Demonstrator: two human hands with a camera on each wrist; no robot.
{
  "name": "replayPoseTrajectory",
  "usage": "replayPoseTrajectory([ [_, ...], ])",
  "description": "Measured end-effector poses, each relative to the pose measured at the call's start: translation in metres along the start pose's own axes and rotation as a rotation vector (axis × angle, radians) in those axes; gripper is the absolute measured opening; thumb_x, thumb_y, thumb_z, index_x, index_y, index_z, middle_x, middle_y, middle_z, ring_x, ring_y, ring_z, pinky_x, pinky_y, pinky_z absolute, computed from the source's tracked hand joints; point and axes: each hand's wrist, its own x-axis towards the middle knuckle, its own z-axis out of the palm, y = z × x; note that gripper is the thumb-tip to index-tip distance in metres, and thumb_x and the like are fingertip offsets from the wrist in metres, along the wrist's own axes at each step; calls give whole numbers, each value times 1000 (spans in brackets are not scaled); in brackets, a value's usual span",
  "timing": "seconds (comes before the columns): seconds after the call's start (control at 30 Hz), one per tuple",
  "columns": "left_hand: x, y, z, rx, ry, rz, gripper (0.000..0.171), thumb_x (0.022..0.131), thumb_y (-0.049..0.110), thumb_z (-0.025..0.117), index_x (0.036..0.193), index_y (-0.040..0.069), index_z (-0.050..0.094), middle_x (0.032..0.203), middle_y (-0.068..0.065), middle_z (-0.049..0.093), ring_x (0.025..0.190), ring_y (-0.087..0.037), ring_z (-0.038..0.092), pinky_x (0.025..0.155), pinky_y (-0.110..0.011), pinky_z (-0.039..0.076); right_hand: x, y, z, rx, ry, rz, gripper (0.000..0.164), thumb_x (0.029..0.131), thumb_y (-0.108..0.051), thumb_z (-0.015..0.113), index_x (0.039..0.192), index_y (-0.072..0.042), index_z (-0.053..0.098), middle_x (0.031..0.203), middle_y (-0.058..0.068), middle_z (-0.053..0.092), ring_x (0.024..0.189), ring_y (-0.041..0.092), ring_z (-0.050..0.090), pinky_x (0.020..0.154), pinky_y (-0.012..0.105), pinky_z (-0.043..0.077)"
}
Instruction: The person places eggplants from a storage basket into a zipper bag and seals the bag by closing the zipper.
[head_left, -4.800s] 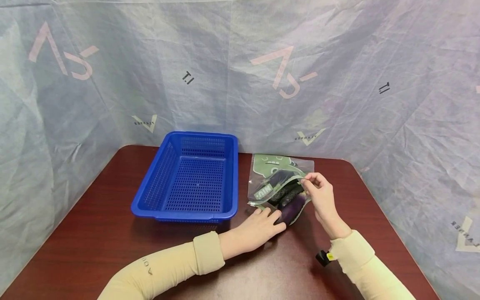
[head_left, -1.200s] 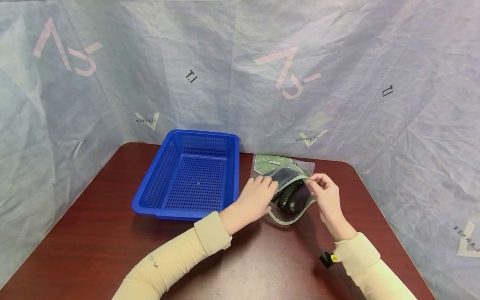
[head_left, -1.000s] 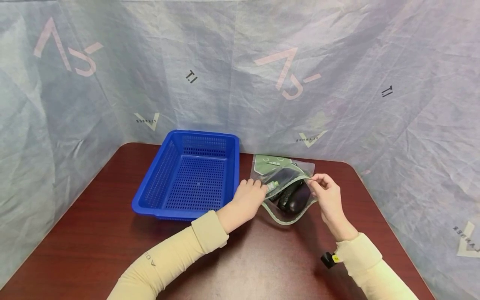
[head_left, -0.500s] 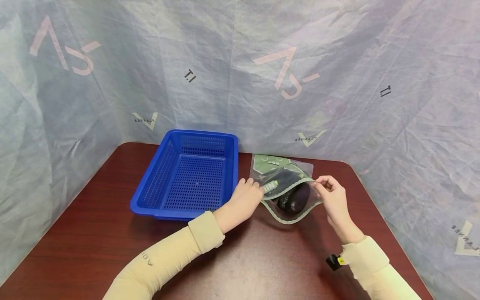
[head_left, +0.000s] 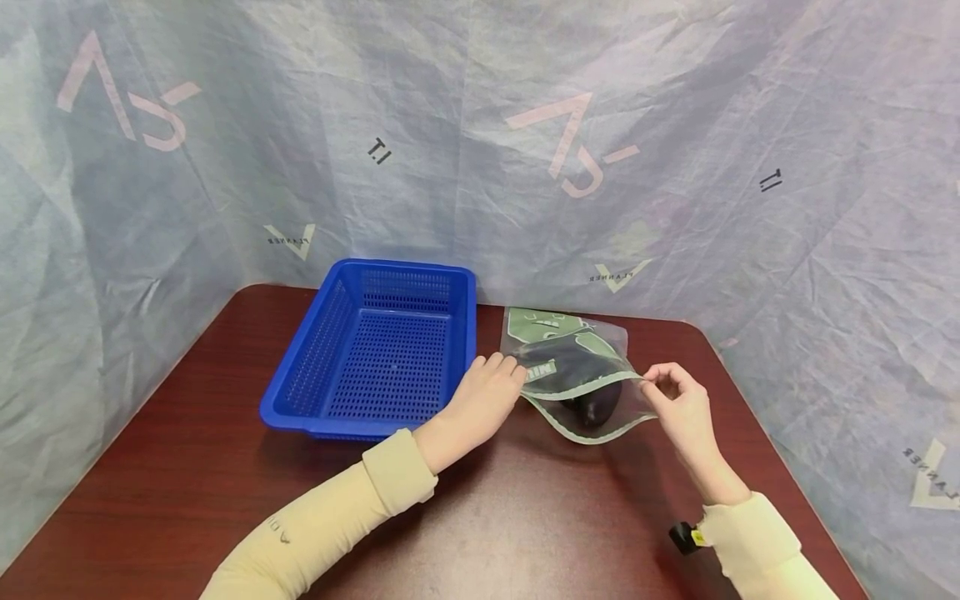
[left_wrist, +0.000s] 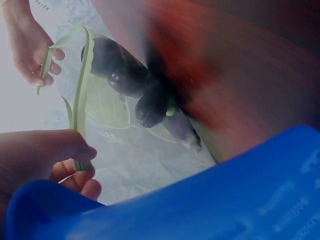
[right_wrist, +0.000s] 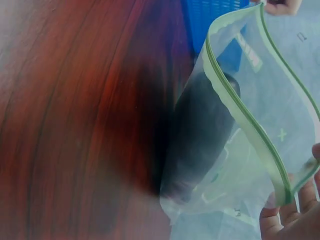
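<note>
A clear zip bag (head_left: 542, 327) with a green print and green zip edges lies at the right of the table, its mouth gaping toward me. Pinched in my left hand (head_left: 483, 398) is the left corner of the mouth, right beside the blue basket. The opposite corner is between the thumb and fingers of my right hand (head_left: 686, 421). Inside lies a shiny dark eggplant (head_left: 600, 404), partly behind the upper zip edge. Through the plastic, the left wrist view shows several dark, rounded vegetables (left_wrist: 150, 105) together in the bag.
A blue perforated basket (head_left: 390, 367) stands left of the bag, its right rim close to my left hand. Printed grey cloth (head_left: 450, 167) hangs behind the reddish-brown table (head_left: 510, 533) and along its sides.
My left hand has gone from the eggplant at the mouth to the bag's left corner. My right hand has drawn the other corner right and nearer, stretching the mouth wider and flatter.
</note>
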Motion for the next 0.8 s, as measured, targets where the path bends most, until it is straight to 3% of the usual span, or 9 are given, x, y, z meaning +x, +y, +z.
replayPoseTrajectory([
  [0.23,-2,-5,-2,11,93,16,16,76,22,71,82,14,58,80,1,55,80,-18,49,63,-27,34,-6,8,-8,-175,-37,-108,7,82,-5,65,88,-7,62,72,-4,58,60,6,52,55,15,41],
  [0.43,-5,-8,-4,22,120,48,8,81,8,64,80,13,58,78,0,55,80,-19,49,62,-27,34,-10,7,-9,-244,-1,-197,13,78,-4,68,88,-10,62,76,0,59,60,4,50,57,14,39],
  [0.53,-6,-8,-4,14,133,55,7,81,6,63,79,12,60,77,0,56,79,-19,50,62,-27,34,-12,5,-5,-242,34,-275,21,73,0,71,91,-8,63,84,2,60,69,4,51,63,11,39],
  [0.63,-7,-8,-4,7,152,64,7,81,6,64,78,12,62,76,0,57,78,-19,50,62,-27,35,-14,1,1,-250,50,-408,33,67,3,76,96,-4,63,97,7,60,85,9,53,75,10,38],
  [0.8,-8,-8,-1,8,177,76,7,81,5,63,77,12,62,75,-1,57,77,-19,49,63,-27,34,-20,-13,19,-293,14,-585,44,62,-3,79,103,-6,62,110,11,56,103,22,51,84,22,37],
])
